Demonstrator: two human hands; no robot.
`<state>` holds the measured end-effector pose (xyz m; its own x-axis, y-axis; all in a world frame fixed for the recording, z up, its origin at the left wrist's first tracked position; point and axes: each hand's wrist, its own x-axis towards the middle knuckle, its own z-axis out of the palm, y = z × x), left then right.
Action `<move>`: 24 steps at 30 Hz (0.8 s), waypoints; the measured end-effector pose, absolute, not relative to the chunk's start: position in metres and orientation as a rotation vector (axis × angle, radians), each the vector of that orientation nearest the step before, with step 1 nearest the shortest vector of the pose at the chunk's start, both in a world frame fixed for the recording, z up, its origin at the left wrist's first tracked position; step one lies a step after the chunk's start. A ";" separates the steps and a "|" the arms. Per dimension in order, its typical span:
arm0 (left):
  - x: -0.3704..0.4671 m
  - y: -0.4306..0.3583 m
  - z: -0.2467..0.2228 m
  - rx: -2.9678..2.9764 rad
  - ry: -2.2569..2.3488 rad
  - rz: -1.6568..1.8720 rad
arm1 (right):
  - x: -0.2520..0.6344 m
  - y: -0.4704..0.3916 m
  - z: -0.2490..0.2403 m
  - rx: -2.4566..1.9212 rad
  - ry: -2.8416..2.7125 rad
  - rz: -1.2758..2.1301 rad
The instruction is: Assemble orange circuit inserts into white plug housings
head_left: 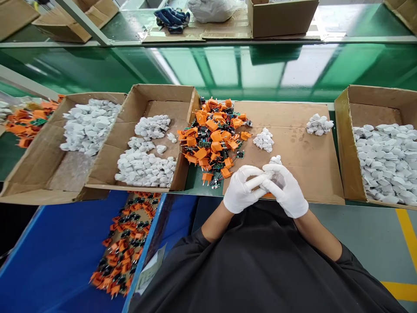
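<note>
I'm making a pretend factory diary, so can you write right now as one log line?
left hand, right hand: gloved, fingertips together | between them: unclear | orange plugs: heaped by cardboard sheet | white pieces: piled on sheet

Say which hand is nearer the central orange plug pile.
Left. Left hand is just right of the orange plug pile, toward the body; right hand is farther right.

Glossy green under bright light

Shines with long pale reflections across the green surface (97,65) (nearly mirror-like, that finish). Leads beyond to a shelf (365,21) with a pale edge (124,44) and slanting metal bar (83,21). Drops at lower right to grey floor (374,234) with yellow lines (406,234). Turns blue at lower left.
</note>
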<state>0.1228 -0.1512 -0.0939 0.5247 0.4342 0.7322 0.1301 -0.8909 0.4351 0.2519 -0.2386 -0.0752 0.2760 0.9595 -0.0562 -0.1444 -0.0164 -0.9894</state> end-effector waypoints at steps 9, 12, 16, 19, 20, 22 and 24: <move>0.125 -0.154 -0.097 2.267 0.436 1.364 | 0.254 -0.240 -0.073 -1.217 -0.742 1.122; 0.123 -0.154 -0.100 2.200 0.400 1.356 | 0.253 -0.241 -0.075 -1.184 -0.685 1.169; 0.123 -0.153 -0.105 2.031 0.305 1.394 | 0.251 -0.240 -0.073 -1.109 -0.641 1.301; 0.126 -0.153 -0.109 1.964 0.297 1.436 | 0.245 -0.238 -0.071 -1.087 -0.618 1.280; 0.127 -0.153 -0.111 1.950 0.307 1.441 | 0.243 -0.237 -0.071 -1.090 -0.608 1.250; 0.128 -0.153 -0.113 1.937 0.319 1.447 | 0.239 -0.236 -0.071 -1.098 -0.592 1.193; 0.128 -0.152 -0.115 1.942 0.304 1.451 | 0.236 -0.236 -0.072 -1.099 -0.589 1.171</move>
